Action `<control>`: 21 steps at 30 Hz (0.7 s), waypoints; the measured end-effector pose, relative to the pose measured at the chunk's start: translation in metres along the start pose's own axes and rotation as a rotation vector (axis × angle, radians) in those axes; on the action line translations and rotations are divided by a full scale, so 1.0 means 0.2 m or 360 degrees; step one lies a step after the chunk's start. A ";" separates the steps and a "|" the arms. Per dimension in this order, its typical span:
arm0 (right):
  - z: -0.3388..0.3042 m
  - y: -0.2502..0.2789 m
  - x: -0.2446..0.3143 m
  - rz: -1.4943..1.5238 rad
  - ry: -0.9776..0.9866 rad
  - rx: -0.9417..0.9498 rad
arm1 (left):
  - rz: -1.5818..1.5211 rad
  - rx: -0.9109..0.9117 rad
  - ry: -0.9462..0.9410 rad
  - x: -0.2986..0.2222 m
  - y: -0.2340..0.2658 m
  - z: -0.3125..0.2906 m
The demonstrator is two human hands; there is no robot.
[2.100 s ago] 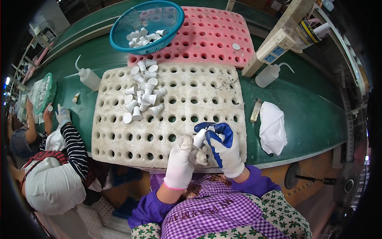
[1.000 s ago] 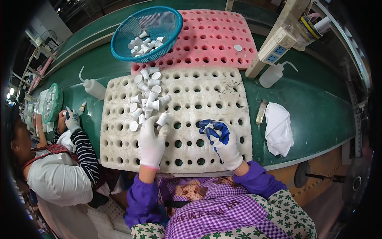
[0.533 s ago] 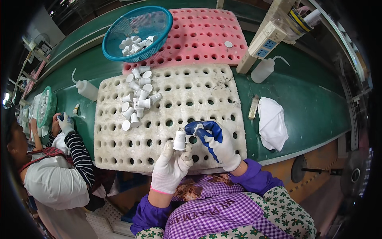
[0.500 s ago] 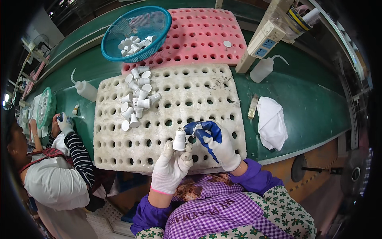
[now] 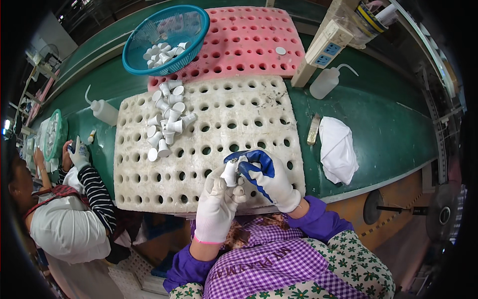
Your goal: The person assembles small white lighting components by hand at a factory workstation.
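Observation:
My left hand [image 5: 215,204], in a white glove, holds a white lamp cup [image 5: 229,175] between thumb and fingers, with its narrow metal-pinned end up. My right hand [image 5: 273,180], in a white glove with blue-coated fingers, is closed in a pinch at that top end. A small pale thing shows between its fingertips, too covered to name. Both hands are over the near part of an off-white foam board [image 5: 191,164] with rows of holes. Loose white lamp cups [image 5: 174,114] lie piled on the board's left half, some tipped over.
Beyond lies a pink holed foam board [image 5: 259,32] with a white disc [image 5: 281,51]; a blue basket [image 5: 199,42] of white cups overlaps it. Squeeze bottles [image 5: 103,110] flank the boards. At right are a white cloth [image 5: 337,149] and socket post [image 5: 323,52]. A co-worker [image 5: 69,219] sits left.
My left hand has brought the lamp cup right and tilted it against my right fingers. The right fingertips now touch its top end. The whole view has shifted slightly.

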State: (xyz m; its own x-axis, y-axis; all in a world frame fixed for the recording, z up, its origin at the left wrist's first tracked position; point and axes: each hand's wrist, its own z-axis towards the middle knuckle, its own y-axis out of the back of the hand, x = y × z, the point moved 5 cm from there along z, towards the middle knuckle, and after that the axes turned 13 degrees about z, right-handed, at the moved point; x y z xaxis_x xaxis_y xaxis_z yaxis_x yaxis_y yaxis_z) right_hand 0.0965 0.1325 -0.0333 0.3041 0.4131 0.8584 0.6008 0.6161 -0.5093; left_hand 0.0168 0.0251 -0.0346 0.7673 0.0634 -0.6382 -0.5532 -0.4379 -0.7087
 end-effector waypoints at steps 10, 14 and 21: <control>-0.06 -0.08 0.04 -0.0146 -0.0149 -0.0190 | 0.0700 -0.0435 -0.0309 -0.02 0.02 0.02; -0.04 -0.09 0.06 -0.0908 0.0338 -0.0270 | 0.0854 -0.0522 -0.0196 0.00 0.04 0.03; 0.00 0.00 0.07 -0.0534 0.0456 -0.0335 | 0.0072 -0.0057 -0.0196 0.03 -0.02 0.04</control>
State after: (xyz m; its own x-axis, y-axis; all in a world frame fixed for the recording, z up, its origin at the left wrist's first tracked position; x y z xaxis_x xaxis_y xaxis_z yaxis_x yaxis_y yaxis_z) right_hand 0.1000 0.1387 -0.0204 0.2414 -0.0045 0.9704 0.8281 0.5223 -0.2036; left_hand 0.0208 0.0350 -0.0374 0.6950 0.1512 -0.7030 -0.5728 -0.4746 -0.6684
